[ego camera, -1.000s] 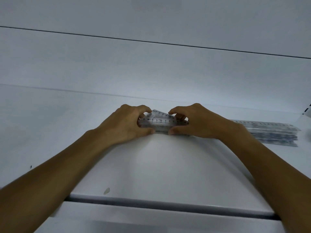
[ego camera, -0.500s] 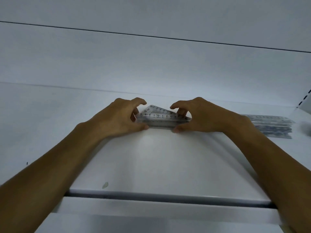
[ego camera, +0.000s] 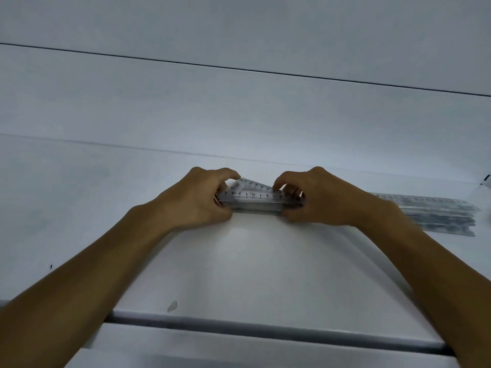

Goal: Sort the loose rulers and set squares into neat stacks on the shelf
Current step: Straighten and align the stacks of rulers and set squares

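A stack of clear plastic set squares (ego camera: 256,199) with black numbers rests on the white shelf (ego camera: 252,261), near its middle. My left hand (ego camera: 196,200) pinches the stack's left end, thumb below and fingers curled over the top. Gripping the right end the same way is my right hand (ego camera: 318,199). The top set square is tilted up slightly at its far edge. To the right lies a stack of long clear rulers (ego camera: 438,213), flat on the shelf, partly hidden behind my right wrist.
The shelf's front edge has a dark metal rail (ego camera: 265,328). A small pale mark (ego camera: 172,306) sits near the front. The white back wall (ego camera: 239,115) rises behind the stacks. A dark bracket slot (ego camera: 486,178) shows at the far right.
Both hands stayed on the ends of the set square stack and shifted their fingers slightly. The stack kept its place on the shelf; the view moved a little.
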`<state>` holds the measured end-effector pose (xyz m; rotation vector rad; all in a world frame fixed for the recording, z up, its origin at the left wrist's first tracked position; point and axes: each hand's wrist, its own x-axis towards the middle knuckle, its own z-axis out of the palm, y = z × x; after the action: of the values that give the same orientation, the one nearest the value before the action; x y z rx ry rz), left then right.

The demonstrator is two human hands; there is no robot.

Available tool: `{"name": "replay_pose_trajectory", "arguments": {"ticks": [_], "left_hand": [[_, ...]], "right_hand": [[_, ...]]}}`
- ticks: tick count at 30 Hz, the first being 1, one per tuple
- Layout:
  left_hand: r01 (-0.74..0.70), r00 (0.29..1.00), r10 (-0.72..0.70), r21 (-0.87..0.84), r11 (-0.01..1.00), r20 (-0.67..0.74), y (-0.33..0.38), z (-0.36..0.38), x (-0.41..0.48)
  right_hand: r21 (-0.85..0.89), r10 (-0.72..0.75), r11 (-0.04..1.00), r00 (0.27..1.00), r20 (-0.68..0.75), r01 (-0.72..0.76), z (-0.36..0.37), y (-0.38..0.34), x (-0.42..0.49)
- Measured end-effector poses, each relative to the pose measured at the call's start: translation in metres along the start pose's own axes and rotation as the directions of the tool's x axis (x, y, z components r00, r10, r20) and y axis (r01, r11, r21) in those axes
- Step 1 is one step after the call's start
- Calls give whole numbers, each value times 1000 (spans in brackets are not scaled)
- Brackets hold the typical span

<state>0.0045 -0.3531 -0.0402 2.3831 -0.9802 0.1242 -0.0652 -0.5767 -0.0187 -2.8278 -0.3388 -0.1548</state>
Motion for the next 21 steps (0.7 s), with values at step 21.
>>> {"name": "replay_pose_trajectory", "arguments": {"ticks": [21], "left_hand": [[28,996,-28,8,1000,-80,3,1,2]], "right_hand": [[4,-38,999,997,-64,39,-4,-4,-8]]}}
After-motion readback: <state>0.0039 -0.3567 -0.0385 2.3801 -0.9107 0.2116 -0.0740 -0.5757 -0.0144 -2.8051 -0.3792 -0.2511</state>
